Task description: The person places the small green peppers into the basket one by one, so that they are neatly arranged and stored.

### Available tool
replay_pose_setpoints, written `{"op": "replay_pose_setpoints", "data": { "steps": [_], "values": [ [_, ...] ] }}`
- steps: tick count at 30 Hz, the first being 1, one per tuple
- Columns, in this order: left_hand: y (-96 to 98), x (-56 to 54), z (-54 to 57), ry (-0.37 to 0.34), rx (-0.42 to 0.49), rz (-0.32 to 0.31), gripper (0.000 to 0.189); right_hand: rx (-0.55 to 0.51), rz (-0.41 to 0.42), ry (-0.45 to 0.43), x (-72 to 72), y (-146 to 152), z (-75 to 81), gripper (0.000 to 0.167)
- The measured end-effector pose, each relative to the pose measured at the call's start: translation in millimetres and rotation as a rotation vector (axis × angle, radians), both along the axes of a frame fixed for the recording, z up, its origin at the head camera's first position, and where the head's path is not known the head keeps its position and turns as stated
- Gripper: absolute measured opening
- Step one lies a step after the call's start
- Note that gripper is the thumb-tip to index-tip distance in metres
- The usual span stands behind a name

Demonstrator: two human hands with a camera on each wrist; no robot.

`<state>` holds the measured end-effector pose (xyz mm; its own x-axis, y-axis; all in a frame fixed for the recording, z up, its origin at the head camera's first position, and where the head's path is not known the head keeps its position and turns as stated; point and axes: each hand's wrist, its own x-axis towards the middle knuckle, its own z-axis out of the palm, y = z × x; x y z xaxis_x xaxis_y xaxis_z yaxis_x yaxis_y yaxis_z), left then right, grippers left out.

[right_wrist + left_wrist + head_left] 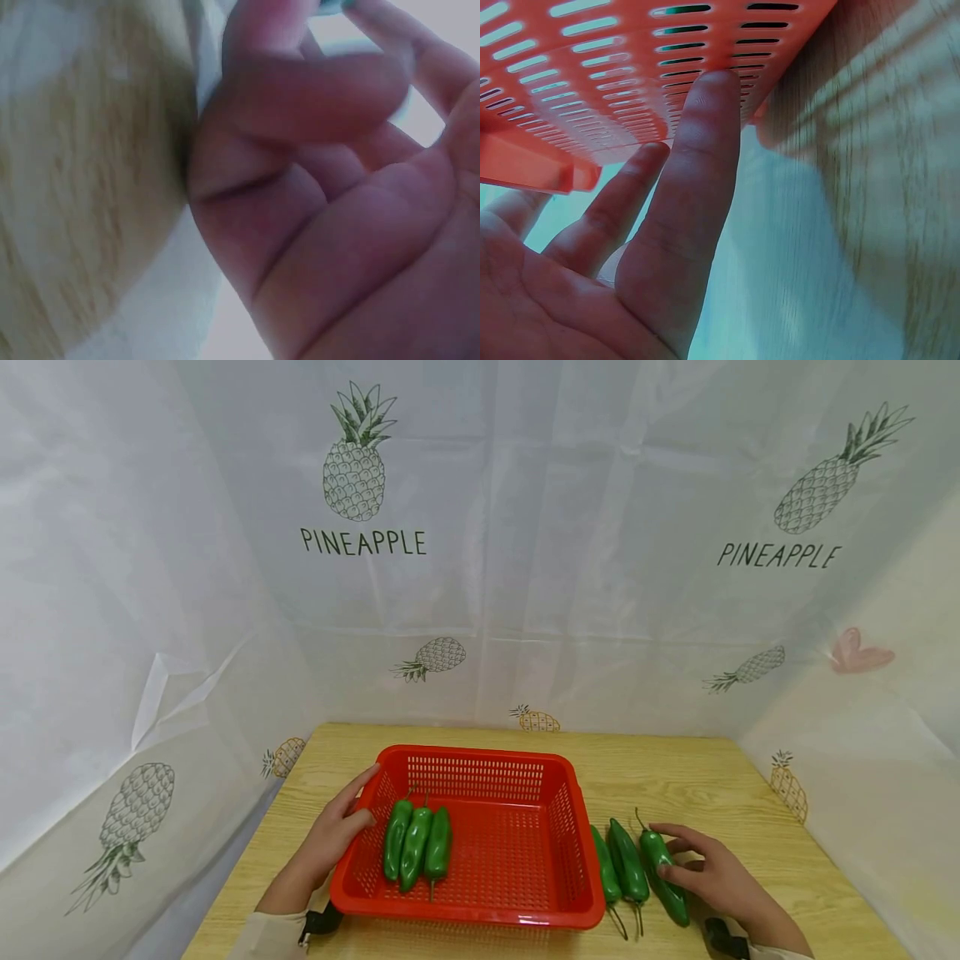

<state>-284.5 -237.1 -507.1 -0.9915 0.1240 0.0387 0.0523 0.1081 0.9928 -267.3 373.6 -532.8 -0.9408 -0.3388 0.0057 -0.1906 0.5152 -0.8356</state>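
Observation:
A red plastic basket [468, 913] with slotted walls stands on the table, three green chili peppers [415, 847] lying side by side at its left end. At its left rim my left hand [330, 835] holds on, thumb over the edge; in the left wrist view the fingers [705, 127] touch the outer wall from below. To the right of the basket, my right hand [723, 878] pinches a green chili pepper [671, 897] between thumb and fingers. Curled fingers [322, 97] fill the right wrist view, where only a sliver of green shows.
Two more green chili peppers, one in the middle [628, 864] and one partly behind the basket's right rim [606, 872], lie on the wooden table [675, 768]. A pale sheet [555, 568] printed with pineapples hangs behind and at both sides.

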Motion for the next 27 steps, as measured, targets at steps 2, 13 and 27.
{"op": "replay_pose_setpoints", "data": {
  "steps": [2, 13, 27],
  "values": [
    [-0.1, -0.1, 0.2, 0.001, 0.003, -0.002, 0.081, -0.002, 0.003, 0.001, 0.4, 0.5, 1.1, 0.065],
    [-1.4, -0.6, -0.4, -0.001, 0.02, -0.022, 0.081, -0.041, 0.061, -0.072, 2.0, 6.2, 1.1, 0.068],
    [-0.6, 0.2, 0.9, -0.003, 0.026, -0.013, 0.082, -0.094, 0.031, -0.143, -1.0, 8.2, 0.2, 0.071]
  ]
}}
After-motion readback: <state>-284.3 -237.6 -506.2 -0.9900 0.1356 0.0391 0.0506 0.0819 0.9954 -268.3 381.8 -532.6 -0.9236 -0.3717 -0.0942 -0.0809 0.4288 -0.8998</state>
